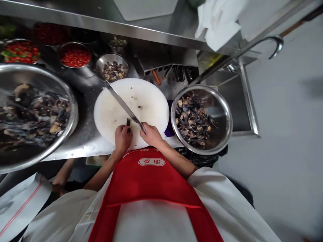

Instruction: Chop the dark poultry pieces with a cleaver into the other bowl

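My right hand (151,135) is closed around the handle of a long kitchen knife (123,105). Its blade slants up and left across a round white cutting board (108,111). At the board's near edge, my left hand (123,138) has its fingers curled on a small dark strip of food (128,122), whose kind I cannot make out; part of it is hidden by the fingers. A few dark scraps (140,107) lie on the board. Right of it stands a steel bowl (225,124) of dark, stringy pieces with pale bits (193,117).
A large steel basin (73,111) with dark, wet pieces stands at left. Behind are bowls of chopped red chillies (76,57) and dark-and-pale chopped bits (114,70), a knife rack (166,55), and a sink (237,104) with a tap (277,43). Another person's arm (63,173) shows at lower left.
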A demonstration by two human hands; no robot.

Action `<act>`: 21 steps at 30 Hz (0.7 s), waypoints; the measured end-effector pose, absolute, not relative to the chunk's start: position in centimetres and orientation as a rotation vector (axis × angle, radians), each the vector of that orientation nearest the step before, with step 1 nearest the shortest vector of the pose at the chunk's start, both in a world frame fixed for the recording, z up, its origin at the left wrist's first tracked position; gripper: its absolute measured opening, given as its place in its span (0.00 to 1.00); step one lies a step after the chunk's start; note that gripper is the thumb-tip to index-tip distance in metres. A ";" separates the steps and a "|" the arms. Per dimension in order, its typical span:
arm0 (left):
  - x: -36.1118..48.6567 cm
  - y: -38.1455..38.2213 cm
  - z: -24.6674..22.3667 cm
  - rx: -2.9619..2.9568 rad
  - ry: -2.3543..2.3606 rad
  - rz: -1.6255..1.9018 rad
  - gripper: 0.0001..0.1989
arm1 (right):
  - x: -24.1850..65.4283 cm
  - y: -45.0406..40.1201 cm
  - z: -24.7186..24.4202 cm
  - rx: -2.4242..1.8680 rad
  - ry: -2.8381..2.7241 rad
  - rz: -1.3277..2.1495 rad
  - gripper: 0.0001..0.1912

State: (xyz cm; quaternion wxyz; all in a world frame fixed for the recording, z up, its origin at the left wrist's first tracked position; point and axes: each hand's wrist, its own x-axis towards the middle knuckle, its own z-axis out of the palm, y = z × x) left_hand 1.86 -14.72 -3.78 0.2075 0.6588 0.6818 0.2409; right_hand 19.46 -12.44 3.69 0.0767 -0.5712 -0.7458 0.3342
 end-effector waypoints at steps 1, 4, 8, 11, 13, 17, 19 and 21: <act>1.9 -14.1 -3.6 1.817 1.911 0.669 0.11 | 20.0 -13.0 3.7 -1.717 -2.186 1.008 0.13; 1.6 -12.1 -2.9 1.718 1.942 0.668 0.11 | 21.6 -14.7 3.5 -1.788 -2.027 1.033 0.14; 1.1 -9.1 0.2 1.171 1.848 0.786 0.11 | 23.3 -16.8 2.3 -1.863 -1.824 1.111 0.13; 2.6 -6.9 4.6 0.802 1.643 1.099 0.10 | 23.8 -17.8 1.2 -1.887 -1.723 1.172 0.14; 5.1 -5.9 7.8 0.857 1.504 1.381 0.11 | 24.0 -18.1 0.6 -1.871 -1.684 1.186 0.15; 12.3 -6.4 11.7 1.376 1.230 1.609 0.09 | 24.3 -18.3 -0.3 -1.816 -1.702 1.214 0.18; 15.6 -6.9 11.9 1.540 1.137 1.471 0.08 | 24.4 -18.5 -0.4 -1.827 -1.733 1.249 0.19; 18.2 -6.9 11.3 1.601 1.080 1.356 0.07 | 24.6 -18.5 -0.4 -1.842 -1.759 1.264 0.19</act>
